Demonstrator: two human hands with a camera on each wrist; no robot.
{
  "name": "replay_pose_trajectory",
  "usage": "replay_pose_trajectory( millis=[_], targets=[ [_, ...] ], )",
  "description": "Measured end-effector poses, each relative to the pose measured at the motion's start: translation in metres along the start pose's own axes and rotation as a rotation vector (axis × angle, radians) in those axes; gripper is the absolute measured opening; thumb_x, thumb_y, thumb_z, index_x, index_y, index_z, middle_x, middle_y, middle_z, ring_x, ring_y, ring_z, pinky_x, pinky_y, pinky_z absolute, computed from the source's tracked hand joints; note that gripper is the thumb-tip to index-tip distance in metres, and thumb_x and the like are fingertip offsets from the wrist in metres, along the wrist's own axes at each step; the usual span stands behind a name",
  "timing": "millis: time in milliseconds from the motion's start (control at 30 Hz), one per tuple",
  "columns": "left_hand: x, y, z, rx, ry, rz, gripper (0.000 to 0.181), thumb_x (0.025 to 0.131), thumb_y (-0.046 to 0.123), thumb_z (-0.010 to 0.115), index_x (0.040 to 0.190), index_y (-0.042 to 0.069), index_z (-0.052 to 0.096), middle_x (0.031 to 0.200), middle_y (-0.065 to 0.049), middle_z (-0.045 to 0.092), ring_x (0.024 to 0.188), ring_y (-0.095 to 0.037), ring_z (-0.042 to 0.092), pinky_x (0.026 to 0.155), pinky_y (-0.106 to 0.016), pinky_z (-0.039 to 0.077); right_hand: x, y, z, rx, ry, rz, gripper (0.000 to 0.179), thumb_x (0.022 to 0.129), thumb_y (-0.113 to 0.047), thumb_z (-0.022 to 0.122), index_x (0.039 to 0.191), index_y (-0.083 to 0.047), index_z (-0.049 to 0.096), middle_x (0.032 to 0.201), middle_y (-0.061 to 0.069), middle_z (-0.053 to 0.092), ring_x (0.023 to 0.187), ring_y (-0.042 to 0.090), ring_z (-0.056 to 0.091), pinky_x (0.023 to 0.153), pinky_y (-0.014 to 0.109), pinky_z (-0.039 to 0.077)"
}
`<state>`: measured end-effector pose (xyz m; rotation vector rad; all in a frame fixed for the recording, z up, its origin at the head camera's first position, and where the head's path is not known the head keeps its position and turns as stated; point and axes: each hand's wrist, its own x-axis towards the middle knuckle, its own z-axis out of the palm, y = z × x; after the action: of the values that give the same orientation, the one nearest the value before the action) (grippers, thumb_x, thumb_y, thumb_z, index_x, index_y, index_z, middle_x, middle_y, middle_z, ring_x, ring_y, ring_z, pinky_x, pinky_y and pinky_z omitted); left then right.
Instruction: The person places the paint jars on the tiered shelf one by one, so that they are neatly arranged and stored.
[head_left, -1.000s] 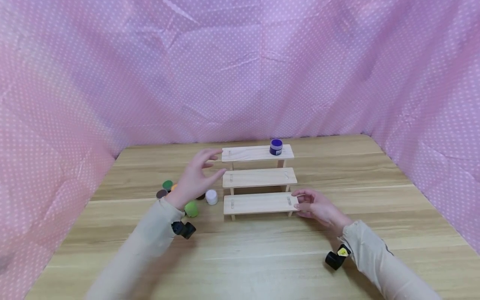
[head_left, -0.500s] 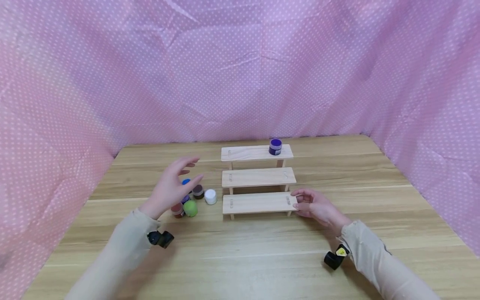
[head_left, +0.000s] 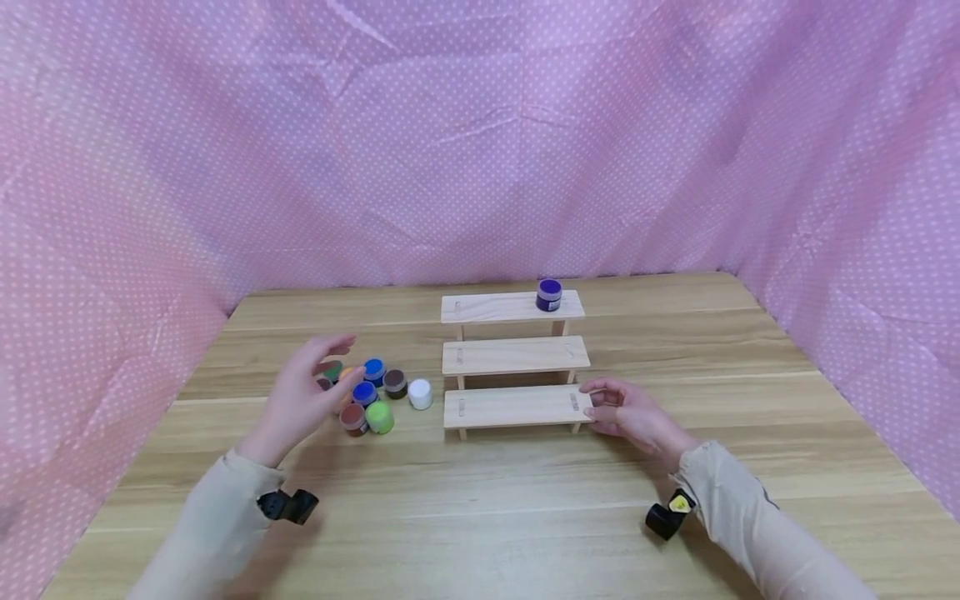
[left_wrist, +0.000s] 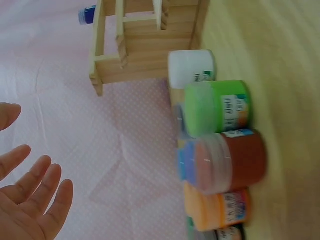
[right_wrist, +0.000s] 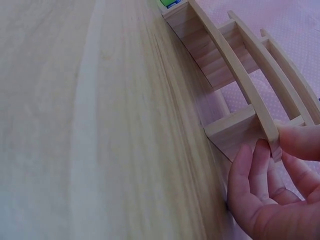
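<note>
A three-tier wooden step shelf [head_left: 517, 406] stands mid-table. My right hand [head_left: 637, 419] grips the right end of its lowest board, thumb on top and fingers beneath, as the right wrist view shows. One jar with a dark purple lid [head_left: 549, 296] sits at the right of the top tier. My left hand [head_left: 298, 406] hovers with spread fingers, holding nothing, beside a cluster of small paint jars. Among them are a white jar [head_left: 421, 394], a light green jar [left_wrist: 217, 107], a red-brown jar [left_wrist: 240, 161] and an orange jar [left_wrist: 217, 207]. That hand partly hides the leftmost jars in the head view.
Also in the cluster are two blue-lidded jars, one blue jar [head_left: 374, 372] towards the back, and a dark brown jar [head_left: 395, 383]. Pink dotted cloth [head_left: 480, 167] hangs around the back and sides of the wooden table [head_left: 480, 517].
My left hand has drawn back leftward and towards me from near the shelf, past the jars, uncovering more of them. My right hand keeps its grip on the lowest board.
</note>
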<state>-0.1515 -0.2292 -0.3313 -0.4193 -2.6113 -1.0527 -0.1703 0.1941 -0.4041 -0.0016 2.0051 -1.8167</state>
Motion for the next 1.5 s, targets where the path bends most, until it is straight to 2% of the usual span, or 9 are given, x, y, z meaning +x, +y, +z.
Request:
replay_pose_trajectory(
  millis=[133, 500, 767, 933, 1200, 1500],
  targets=[
    [-0.009, -0.006, 0.001, 0.020, -0.015, -0.020, 0.042, 0.088, 0.016, 0.064, 0.125, 0.002, 0.052, 0.119, -0.017, 0.057, 0.105, -0.028, 0.055, 0.084, -0.051, 0.051, -0.001, 0.002, 0.000, -0.003, -0.013, -0.017, 0.040, 0.086, 0.006, 0.055, 0.124, 0.006, 0.043, 0.104, 0.007, 0.052, 0.091, 0.012, 0.057, 0.082, 0.028, 0.055],
    [-0.026, -0.019, 0.003, 0.036, -0.043, -0.099, 0.044, 0.087, 0.015, 0.065, 0.126, -0.001, 0.051, 0.120, -0.021, 0.057, 0.107, -0.035, 0.056, 0.089, -0.052, 0.050, 0.000, -0.001, -0.001, -0.015, -0.018, -0.034, 0.041, 0.086, 0.005, 0.054, 0.125, 0.008, 0.041, 0.104, 0.006, 0.052, 0.090, 0.011, 0.058, 0.084, 0.028, 0.055],
    [-0.037, -0.027, 0.006, 0.039, -0.140, -0.183, 0.050, 0.088, 0.026, 0.064, 0.128, 0.000, 0.049, 0.123, -0.021, 0.054, 0.109, -0.035, 0.055, 0.090, -0.052, 0.050, -0.002, 0.000, -0.001, -0.012, -0.017, -0.028, 0.041, 0.087, 0.003, 0.055, 0.125, 0.007, 0.041, 0.104, 0.007, 0.054, 0.090, 0.012, 0.058, 0.083, 0.029, 0.055],
    [-0.041, -0.030, 0.009, 0.028, -0.176, -0.224, 0.051, 0.088, 0.027, 0.064, 0.129, 0.001, 0.049, 0.124, -0.020, 0.053, 0.109, -0.035, 0.055, 0.089, -0.051, 0.051, -0.001, 0.002, -0.001, -0.007, -0.029, -0.042, 0.039, 0.088, 0.003, 0.054, 0.124, 0.008, 0.040, 0.101, 0.005, 0.054, 0.087, 0.010, 0.059, 0.079, 0.027, 0.056],
    [-0.043, -0.035, 0.014, 0.021, -0.206, -0.195, 0.045, 0.088, 0.019, 0.064, 0.127, 0.002, 0.051, 0.118, -0.018, 0.058, 0.108, -0.033, 0.056, 0.088, -0.049, 0.052, -0.001, 0.001, -0.002, 0.005, -0.030, -0.034, 0.041, 0.088, 0.002, 0.054, 0.126, 0.007, 0.039, 0.102, 0.005, 0.055, 0.088, 0.010, 0.059, 0.080, 0.027, 0.056],
    [-0.045, -0.037, 0.017, 0.024, -0.224, -0.183, 0.029, 0.088, 0.018, 0.064, 0.114, 0.007, 0.056, 0.110, -0.013, 0.062, 0.105, -0.031, 0.058, 0.085, -0.049, 0.053, -0.001, 0.003, -0.002, 0.010, -0.038, -0.038, 0.042, 0.088, 0.002, 0.054, 0.127, 0.008, 0.038, 0.101, 0.004, 0.055, 0.087, 0.010, 0.060, 0.079, 0.027, 0.056]
  ],
)
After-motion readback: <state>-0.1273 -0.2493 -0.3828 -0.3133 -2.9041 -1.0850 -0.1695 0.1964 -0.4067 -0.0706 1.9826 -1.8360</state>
